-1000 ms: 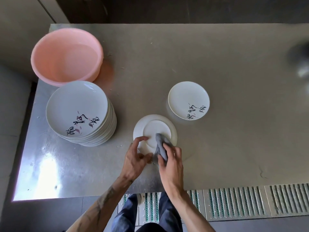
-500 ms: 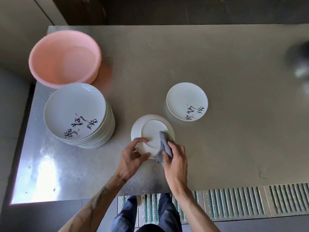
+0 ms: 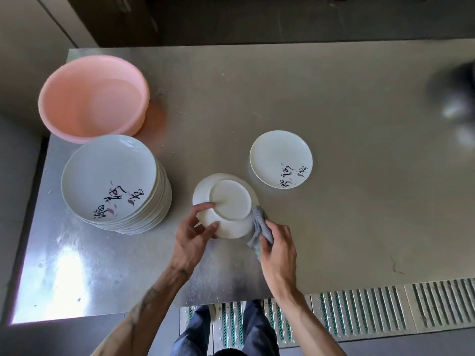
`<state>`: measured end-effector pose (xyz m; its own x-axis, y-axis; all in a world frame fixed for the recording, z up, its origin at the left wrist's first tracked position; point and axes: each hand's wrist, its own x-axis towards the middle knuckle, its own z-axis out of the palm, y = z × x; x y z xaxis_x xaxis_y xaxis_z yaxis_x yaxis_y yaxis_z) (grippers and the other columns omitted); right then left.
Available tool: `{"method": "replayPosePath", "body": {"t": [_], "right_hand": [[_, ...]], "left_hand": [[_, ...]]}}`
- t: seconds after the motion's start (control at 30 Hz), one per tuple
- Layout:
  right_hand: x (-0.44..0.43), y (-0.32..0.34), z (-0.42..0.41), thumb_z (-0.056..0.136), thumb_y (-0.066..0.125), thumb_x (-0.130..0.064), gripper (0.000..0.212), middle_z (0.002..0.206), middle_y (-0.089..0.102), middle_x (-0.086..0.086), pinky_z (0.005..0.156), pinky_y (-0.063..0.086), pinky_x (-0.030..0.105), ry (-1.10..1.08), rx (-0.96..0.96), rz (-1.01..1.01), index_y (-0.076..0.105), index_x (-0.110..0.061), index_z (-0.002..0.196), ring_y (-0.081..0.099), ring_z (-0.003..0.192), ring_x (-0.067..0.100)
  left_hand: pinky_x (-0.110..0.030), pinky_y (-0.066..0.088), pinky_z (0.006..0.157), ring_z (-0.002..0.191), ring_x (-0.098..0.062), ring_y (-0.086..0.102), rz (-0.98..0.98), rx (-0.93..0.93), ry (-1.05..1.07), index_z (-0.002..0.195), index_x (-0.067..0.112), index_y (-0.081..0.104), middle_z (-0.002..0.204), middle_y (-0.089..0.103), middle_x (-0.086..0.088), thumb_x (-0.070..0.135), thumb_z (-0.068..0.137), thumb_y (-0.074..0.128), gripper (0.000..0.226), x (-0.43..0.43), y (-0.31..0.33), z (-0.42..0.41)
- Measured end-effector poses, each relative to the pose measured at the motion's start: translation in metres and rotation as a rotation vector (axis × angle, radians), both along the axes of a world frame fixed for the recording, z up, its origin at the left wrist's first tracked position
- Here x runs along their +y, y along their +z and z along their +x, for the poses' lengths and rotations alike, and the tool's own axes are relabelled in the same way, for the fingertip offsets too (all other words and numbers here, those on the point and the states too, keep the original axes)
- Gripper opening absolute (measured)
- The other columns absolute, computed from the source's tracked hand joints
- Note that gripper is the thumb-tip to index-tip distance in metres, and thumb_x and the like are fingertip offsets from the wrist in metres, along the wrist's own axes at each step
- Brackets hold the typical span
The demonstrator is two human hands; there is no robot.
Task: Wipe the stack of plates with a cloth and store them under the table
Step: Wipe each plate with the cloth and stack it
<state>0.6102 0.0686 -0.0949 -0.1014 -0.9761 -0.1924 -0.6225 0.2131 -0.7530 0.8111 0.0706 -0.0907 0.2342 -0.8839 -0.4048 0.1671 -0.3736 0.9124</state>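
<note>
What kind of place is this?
Probably a commercial kitchen's dishwashing area: a stainless steel table, a tall stack of matching plates and slotted floor drain grating along the table's near edge.

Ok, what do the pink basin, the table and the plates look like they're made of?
Basin: probably plastic, matt pink, its wall faintly letting light through. Table: likely stainless steel, brushed grey with a bright glare patch. Plates: seemingly glazed ceramic, glossy white with printed lettering; melamine cannot be ruled out.

Black brush-written characters stand on the top plate of the stack (image 3: pixel 110 178) at the left and on the lone plate (image 3: pixel 281 159) right of centre; I cannot read them.
</note>
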Motion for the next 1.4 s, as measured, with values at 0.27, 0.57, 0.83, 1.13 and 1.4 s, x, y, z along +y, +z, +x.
{"method": "replayPosePath", "body": {"t": [0.27,0.57,0.83,1.13,1.4], "right_hand": [[-0.012,0.006,-0.027,0.092,0.066,-0.001,0.036,0.111,0.058,-0.006,0.087,0.048,0.022,-0.057,0.021,-0.050,0.067,-0.013,0.126,0.064,0.099,0.014],[-0.020,0.008,-0.028,0.093,0.065,-0.002,0.040,0.111,0.057,-0.008,0.090,0.051,0.025,0.018,0.016,-0.013,0.065,-0.018,0.130,0.063,0.103,0.012],[-0.025,0.006,-0.032,0.091,0.064,0.002,0.044,0.110,0.056,-0.009,0.091,0.047,0.020,0.045,0.018,-0.014,0.066,-0.020,0.129,0.061,0.103,0.010],[-0.031,0.005,-0.035,0.090,0.064,0.002,0.043,0.111,0.058,-0.007,0.095,0.049,0.026,0.040,0.008,-0.017,0.066,-0.018,0.129,0.061,0.105,0.012],[-0.031,0.004,-0.036,0.090,0.064,0.001,0.042,0.111,0.058,-0.006,0.093,0.049,0.026,0.025,-0.008,-0.005,0.067,-0.017,0.128,0.061,0.104,0.011]], "left_hand": [[-0.045,0.048,0.072,0.081,-0.033,0.058,-0.249,-0.185,0.018,0.121,0.021,0.062,0.090,0.064,-0.021,0.007,0.091,0.071,0.034,-0.030,0.029,0.014],[-0.014,0.044,0.071,0.077,-0.004,0.062,-0.385,-0.715,-0.034,0.110,0.038,0.042,0.092,0.069,0.029,0.016,0.092,0.072,0.042,-0.117,0.045,-0.031],[-0.020,0.031,0.071,0.074,-0.013,0.049,-0.642,-1.058,-0.114,0.105,0.026,0.064,0.079,0.069,0.003,0.019,0.096,0.070,0.013,-0.156,0.013,-0.059],[-0.035,0.044,0.081,0.081,-0.019,0.065,-0.740,-1.158,-0.317,0.101,0.017,0.076,0.092,0.077,0.006,0.029,0.100,0.062,0.018,-0.157,-0.028,-0.080],[-0.033,0.042,0.096,0.104,-0.020,0.074,-0.579,-1.029,-0.455,0.095,0.011,0.078,0.115,0.077,0.000,0.014,0.085,0.078,0.010,-0.157,-0.048,-0.074]]}}
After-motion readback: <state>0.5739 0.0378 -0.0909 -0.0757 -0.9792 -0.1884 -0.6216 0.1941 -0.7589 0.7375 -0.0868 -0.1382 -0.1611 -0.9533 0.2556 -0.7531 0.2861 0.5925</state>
